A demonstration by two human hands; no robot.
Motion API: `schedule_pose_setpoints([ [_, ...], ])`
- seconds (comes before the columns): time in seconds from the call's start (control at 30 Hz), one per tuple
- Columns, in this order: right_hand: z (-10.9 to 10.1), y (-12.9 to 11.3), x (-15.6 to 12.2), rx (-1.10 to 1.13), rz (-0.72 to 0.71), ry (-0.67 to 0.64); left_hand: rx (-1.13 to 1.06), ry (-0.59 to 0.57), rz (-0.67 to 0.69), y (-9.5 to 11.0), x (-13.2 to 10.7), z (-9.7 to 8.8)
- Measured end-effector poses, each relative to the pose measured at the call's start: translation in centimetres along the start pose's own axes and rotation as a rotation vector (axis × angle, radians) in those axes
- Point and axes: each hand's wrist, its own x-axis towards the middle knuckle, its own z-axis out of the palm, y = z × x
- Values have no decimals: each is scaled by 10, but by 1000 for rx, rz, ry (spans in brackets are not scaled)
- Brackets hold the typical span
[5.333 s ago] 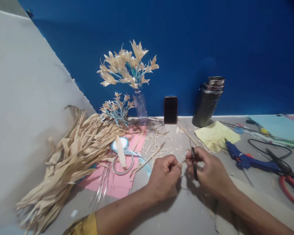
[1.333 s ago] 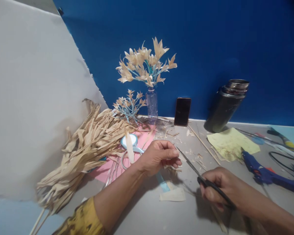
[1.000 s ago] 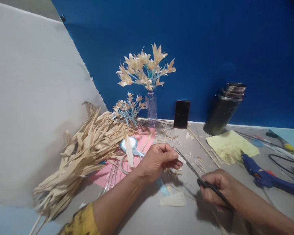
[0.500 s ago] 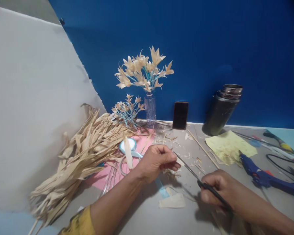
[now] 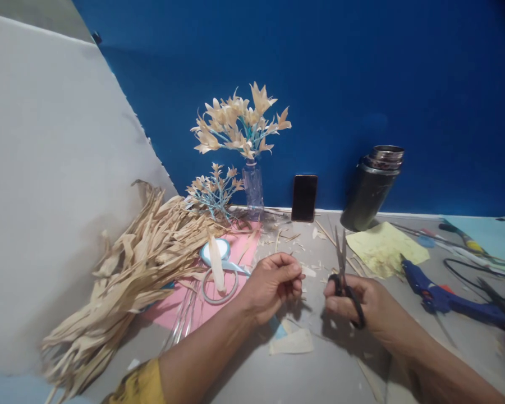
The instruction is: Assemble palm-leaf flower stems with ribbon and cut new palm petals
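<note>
My left hand [image 5: 273, 283] is closed in a pinch on a small pale husk piece [image 5: 308, 271], held just above the grey table [image 5: 320, 370]. My right hand [image 5: 359, 306] grips black-handled scissors [image 5: 344, 275], whose blades point up and away, a little right of the husk piece and apart from it. A cut husk strip [image 5: 292, 342] lies on the table below my left hand. Small husk scraps are scattered around both hands.
A pile of dried husks [image 5: 130, 264] lies at the left on pink paper [image 5: 185, 306], beside a tape roll [image 5: 214, 251]. Husk flowers in a bottle [image 5: 252, 188], a phone [image 5: 304, 197] and a metal flask [image 5: 370, 188] stand at the blue wall. Yellow paper [image 5: 382, 247] and a blue glue gun [image 5: 441, 294] lie right.
My right hand has drawn the scissors in toward my left hand and turned the blades from slanting left to pointing up. My left hand kept its pinch.
</note>
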Motion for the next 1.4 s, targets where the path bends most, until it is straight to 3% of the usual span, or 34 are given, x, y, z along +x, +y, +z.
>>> schedule_pose_setpoints([
  [0.13, 6, 4, -2, 89, -56, 158, 12, 0, -18, -14, -1, 6],
  [0.43, 3, 1, -4, 12, -100, 256, 279, -19, 3, -30, -7, 15],
  [0.53, 4, 0, -3, 24, -60, 157, 235, 20, 28, -27, -6, 14],
  [0.67, 11, 3, -3, -26, -35, -125, 172, 119, 102, -22, -4, 13],
  [0.77, 17, 8, -4, -71, -62, -211, 159, 147, 127, -20, -5, 14],
  [1.4, 29, 4, -8, -70, 38, -201, 154, 181, 154, -16, -7, 16],
])
